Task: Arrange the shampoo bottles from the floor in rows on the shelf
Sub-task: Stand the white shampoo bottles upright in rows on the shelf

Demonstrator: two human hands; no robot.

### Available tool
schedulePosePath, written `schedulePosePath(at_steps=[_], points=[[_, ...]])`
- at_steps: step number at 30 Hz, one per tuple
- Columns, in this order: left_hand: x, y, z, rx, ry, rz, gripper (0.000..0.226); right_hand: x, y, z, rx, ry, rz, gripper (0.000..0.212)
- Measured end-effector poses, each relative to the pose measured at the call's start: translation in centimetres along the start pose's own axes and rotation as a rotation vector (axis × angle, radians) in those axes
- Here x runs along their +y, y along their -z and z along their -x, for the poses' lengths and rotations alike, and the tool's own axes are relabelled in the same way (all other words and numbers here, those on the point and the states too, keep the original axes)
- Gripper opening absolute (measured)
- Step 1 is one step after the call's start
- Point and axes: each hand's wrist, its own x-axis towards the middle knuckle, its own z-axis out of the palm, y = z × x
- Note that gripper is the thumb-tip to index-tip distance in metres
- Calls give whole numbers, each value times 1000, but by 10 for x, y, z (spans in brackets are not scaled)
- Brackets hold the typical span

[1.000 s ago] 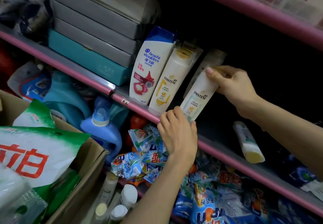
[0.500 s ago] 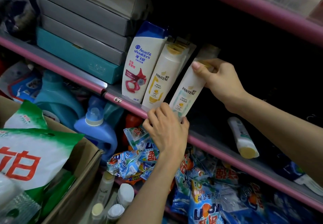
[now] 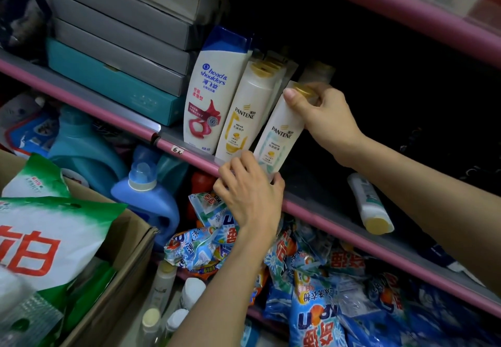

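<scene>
A white Pantene shampoo bottle with a gold cap stands at the front of the pink-edged shelf. My right hand grips its cap end and my left hand holds its base at the shelf lip. To its left stand another Pantene bottle with more behind it and a Head & Shoulders bottle. One bottle lies on its side further right on the shelf. Several bottles stand on the floor below.
Stacked grey and teal boxes fill the shelf's left part. Blue detergent jugs and detergent bags crowd the lower shelf. A cardboard box with green and white bags sits at the lower left. Another pink shelf runs overhead.
Both hands have kept hold of the Pantene bottle and set it more upright beside the other Pantene bottle, its base now at the shelf's front lip.
</scene>
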Motion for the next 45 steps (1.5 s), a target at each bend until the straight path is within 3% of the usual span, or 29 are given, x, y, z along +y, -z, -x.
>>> schedulePosePath(at_steps=[5,8,10,14,17,23,27,31,37,41,45], points=[[1,10,6,66,-39,67,59,-3,16,3,-64,-54,-38,54],[11,16,18,119,-177,223,47,13,37,13,-15,-148,56,52],[21,18,29,5,-288,314,35,35,53,27,-6,-209,259,46],[35,11,49,-458,-465,337,20,87,76,68,-190,-461,542,57],[42,2,62,-558,-617,208,25,111,80,92,-283,-601,612,74],[45,-9,77,-504,-689,209,55,116,73,114,-115,-486,715,58],[52,-13,80,-541,-626,277,80,81,82,120,-5,-236,714,46],[59,-11,72,-509,-519,402,94,48,99,113,113,-67,447,36],[71,-6,46,-503,-413,476,80,44,101,86,197,40,140,42],[66,-9,39,-538,-386,412,55,57,87,92,244,156,164,33],[67,-11,39,-551,-397,361,50,66,79,92,296,159,158,28]])
